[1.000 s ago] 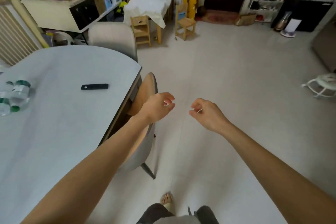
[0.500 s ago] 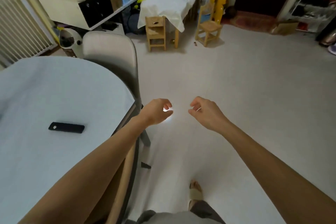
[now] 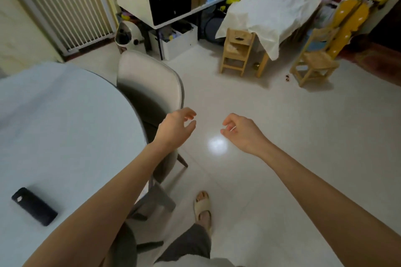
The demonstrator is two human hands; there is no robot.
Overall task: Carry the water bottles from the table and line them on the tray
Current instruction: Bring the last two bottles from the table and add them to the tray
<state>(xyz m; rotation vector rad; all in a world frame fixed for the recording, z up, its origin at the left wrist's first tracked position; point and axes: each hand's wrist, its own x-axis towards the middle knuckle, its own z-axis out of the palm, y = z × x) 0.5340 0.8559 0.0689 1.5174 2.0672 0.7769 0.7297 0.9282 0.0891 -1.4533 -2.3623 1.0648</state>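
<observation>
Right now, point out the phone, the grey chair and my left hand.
phone [image 3: 34,206], head view, middle of its dark back.
grey chair [image 3: 149,81], head view, top of its backrest.
left hand [image 3: 175,129], head view, back of the hand.

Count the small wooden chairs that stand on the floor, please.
2. One wooden chair stands at the near end of the cloth-covered table; the other wooden chair stands at that table's right side. More may be hidden behind the cloth.

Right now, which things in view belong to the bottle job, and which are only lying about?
Belong to the job:
table
left hand, empty
right hand, empty
No bottle or tray is in view.

Lying about:
black phone on the table
grey chair
two small wooden chairs
</observation>
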